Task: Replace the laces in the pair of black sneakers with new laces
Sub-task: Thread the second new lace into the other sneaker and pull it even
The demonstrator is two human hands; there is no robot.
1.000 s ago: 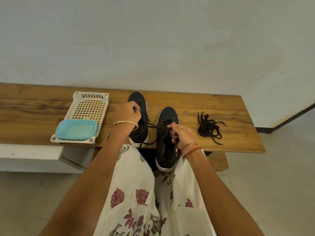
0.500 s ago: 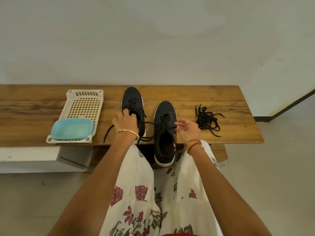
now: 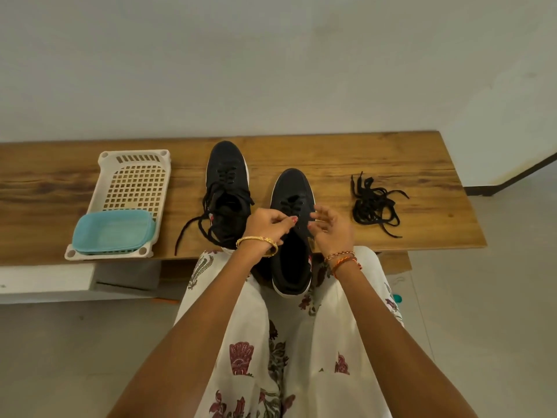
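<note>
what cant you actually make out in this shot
Head view only:
- Right sneaker eyelets under the left hand and right hand: covered by fingers, so any pinched lace is unclear.
- Blue container contents: too blurred.
- Loose laces: tangled, count unclear.

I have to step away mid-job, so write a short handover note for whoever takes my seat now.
Left hand and right hand: both over the right sneaker, fingers curled at its eyelets; whether they hold a lace I cannot tell.
Left sneaker: on the wooden bench, laced, ends loose.
Loose black laces: piled right of the shoes.
Left to do: finish the right sneaker.
</note>
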